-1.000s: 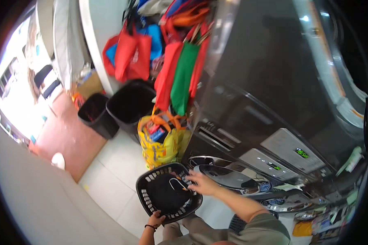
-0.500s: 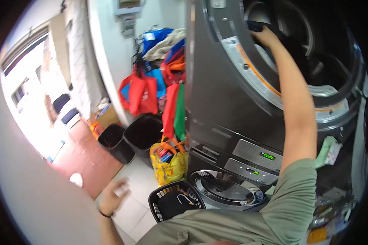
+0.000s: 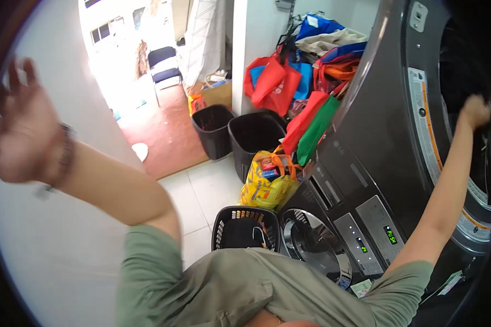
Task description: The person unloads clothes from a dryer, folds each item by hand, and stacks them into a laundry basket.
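My left hand (image 3: 24, 128) is raised beside the pale wall (image 3: 93, 229), holding nothing, its fingers apart and cut by the dark edge of the view. A dark band circles that wrist. On the other side, my right hand (image 3: 475, 113) reaches into the round opening of the upper machine of a dark grey LG washer-dryer stack (image 3: 382, 120). Its fingers look curled closed on dark cloth (image 3: 461, 71), though blur and shadow hide the exact hold. The panel display (image 3: 390, 235) reads "PUSH" in green.
Below me stands a black laundry basket (image 3: 219, 231) with dark cloth and a hanger inside. Nearby are a yellow bag (image 3: 267, 188), two black bins (image 3: 215, 139), and hanging red and green bags (image 3: 273, 87). The lower machine's round door (image 3: 316, 248) is beside the basket. A doorway opens behind.
My left hand has risen from low beside the floor to head height at the left. My right hand is still at the upper opening, while the view has swung left.
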